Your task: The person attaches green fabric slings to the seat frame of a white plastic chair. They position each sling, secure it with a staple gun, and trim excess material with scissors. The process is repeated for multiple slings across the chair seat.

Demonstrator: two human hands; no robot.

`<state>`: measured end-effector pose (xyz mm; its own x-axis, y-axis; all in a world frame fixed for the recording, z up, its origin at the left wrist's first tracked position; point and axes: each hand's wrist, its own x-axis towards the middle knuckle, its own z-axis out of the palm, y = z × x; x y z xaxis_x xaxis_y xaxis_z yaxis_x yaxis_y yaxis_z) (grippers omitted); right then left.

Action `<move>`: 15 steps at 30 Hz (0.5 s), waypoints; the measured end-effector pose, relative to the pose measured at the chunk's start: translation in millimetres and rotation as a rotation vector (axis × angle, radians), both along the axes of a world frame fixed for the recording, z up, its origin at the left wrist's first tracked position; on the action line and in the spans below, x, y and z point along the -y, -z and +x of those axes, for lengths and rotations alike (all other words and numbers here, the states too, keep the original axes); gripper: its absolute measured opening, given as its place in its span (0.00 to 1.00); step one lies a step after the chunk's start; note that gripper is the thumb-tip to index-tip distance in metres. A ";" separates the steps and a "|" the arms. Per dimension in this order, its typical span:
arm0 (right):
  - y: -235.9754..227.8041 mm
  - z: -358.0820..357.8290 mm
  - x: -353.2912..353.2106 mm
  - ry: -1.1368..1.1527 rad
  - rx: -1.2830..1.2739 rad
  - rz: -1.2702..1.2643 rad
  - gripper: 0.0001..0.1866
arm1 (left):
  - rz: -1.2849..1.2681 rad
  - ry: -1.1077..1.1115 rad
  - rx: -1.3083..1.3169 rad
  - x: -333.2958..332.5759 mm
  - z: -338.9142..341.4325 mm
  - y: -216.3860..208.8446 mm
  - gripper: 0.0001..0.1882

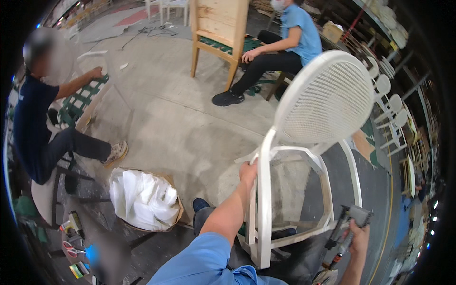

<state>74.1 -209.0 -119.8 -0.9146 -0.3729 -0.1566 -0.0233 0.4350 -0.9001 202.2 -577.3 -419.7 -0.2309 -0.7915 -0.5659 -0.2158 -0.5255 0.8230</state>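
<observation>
Presently, item one: a white-painted chair frame [289,180], oval cane-mesh back [327,99], seat opening bare and unupholstered, standing tipped on the concrete floor [180,123] just in front of me, its back leaning away toward the right. I judge it stiff and fairly light, a bare wooden frame without padding, though awkward and top-heavy because of that broad back; the woven mesh looks the fragile part and I would keep fingers off it. Fresh paint may be slick and easy to mark. Best holds, as I read it, are the rear upright and the seat rail, where the wood is thickest. My left hand [248,172] is closed around the top of the near upright, steadying the frame. My right hand [357,237] is wrapped on the grip of a dark pneumatic staple gun [349,223], held just beside the frame's lower right rail; the two hands are well apart, one on each side of the seat opening. Item two: a cardboard box [176,211] lined with white plastic sheeting [142,197], on the floor near my left foot. Item three: a person in a dark shirt [31,128] seated at the left edge, one hand on a frame strung with green webbing [78,102]. Item four: a person in a blue shirt [299,33] seated at the far side, beside a bare wooden chair [218,28]. Item five: a row of white chair backs [387,95] stacked along the right.
</observation>
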 end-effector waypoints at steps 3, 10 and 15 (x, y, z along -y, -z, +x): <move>-35.8 -9.6 -96.8 0.204 -0.018 -0.106 0.12 | -0.174 0.045 0.003 5.9 -3.8 -9.2 0.34; -58.3 -13.4 -309.4 0.652 -0.096 -0.191 0.17 | 0.110 0.356 -0.451 -44.1 11.7 -26.6 0.31; -6.1 -6.9 -436.6 0.908 0.112 -0.086 0.15 | 0.306 0.403 -0.344 -117.4 20.2 -48.6 0.34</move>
